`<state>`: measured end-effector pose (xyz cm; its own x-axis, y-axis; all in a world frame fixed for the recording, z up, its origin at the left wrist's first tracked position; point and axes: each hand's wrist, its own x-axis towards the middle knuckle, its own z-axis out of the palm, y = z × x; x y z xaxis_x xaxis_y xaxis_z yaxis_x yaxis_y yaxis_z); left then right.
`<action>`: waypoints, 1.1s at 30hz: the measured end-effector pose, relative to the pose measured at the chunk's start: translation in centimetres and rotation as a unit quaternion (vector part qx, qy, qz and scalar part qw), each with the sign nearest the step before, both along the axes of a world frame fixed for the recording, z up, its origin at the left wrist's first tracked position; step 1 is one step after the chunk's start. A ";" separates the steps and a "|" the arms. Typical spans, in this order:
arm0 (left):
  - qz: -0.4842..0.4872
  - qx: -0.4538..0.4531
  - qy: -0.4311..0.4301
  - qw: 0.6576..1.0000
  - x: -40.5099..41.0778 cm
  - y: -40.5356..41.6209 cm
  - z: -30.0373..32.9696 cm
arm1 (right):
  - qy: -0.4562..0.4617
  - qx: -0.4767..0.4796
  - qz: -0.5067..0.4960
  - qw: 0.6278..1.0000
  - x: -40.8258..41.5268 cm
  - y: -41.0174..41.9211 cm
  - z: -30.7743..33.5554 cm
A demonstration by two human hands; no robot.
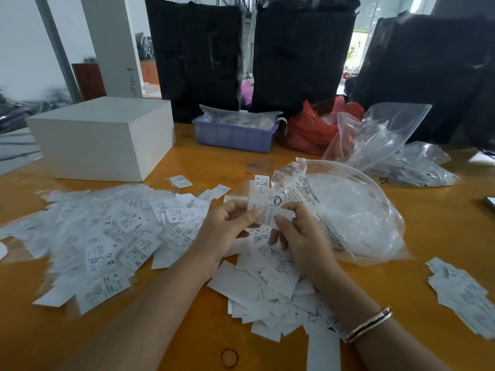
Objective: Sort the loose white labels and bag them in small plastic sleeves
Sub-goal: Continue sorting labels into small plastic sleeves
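A small clear plastic sleeve with a white XL label in it stands upright between both hands at the middle of the table. My left hand pinches its left edge. My right hand grips its lower right corner. Loose white labels printed XS, S and XL spread in a wide heap to the left. Another heap of labels lies under my wrists. A small stack of labels rests at the right edge.
A large clear bag of empty sleeves lies just right of my hands. Behind stand a white box, a blue tray, a red bag and more clear bags. Black bundles line the far edge.
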<state>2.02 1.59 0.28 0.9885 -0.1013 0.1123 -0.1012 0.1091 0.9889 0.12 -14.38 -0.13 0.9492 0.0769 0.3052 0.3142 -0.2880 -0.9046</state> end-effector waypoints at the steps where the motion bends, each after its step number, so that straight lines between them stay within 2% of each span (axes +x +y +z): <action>1: 0.000 -0.004 0.003 1.000 0.0 0.0 -0.1 | -0.001 0.025 -0.005 1.000 0.1 -0.2 0.1; 4: 0.016 -0.008 0.008 1.000 0.2 0.0 -0.2 | 0.018 0.101 0.000 0.995 0.1 -0.6 0.1; 6: 0.017 -0.001 0.011 1.000 0.3 -0.1 -0.3 | 0.021 0.110 0.010 0.994 0.1 -0.5 0.1; 11: -0.010 0.025 0.016 1.000 0.2 -0.3 -0.4 | 0.018 0.077 0.026 0.997 0.1 -0.1 -0.1; 16: 0.018 -0.006 0.020 1.000 0.4 0.0 -0.3 | 0.010 0.102 -0.009 0.995 0.3 -0.5 0.0; 20: -0.010 0.043 0.012 0.999 0.2 -0.2 -0.4 | 0.025 0.103 0.008 0.994 0.1 0.0 0.2; 26: -0.027 0.048 0.004 0.998 0.1 -0.3 -0.5 | 0.032 0.055 0.029 0.998 -0.3 0.4 0.3; 30: -0.015 0.031 0.017 0.999 0.1 -0.3 -0.3 | 0.015 0.085 -0.019 0.996 -0.3 -0.1 0.4; 33: -0.019 0.063 0.024 0.998 0.0 -0.3 -0.3 | -0.002 0.048 -0.036 0.998 -0.3 -0.1 0.4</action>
<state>1.99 1.25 0.00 0.9875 -0.1497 0.0493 -0.0520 -0.0143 0.9985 -0.21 -14.45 0.26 0.9498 -0.0205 0.3123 0.3003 -0.2221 -0.9276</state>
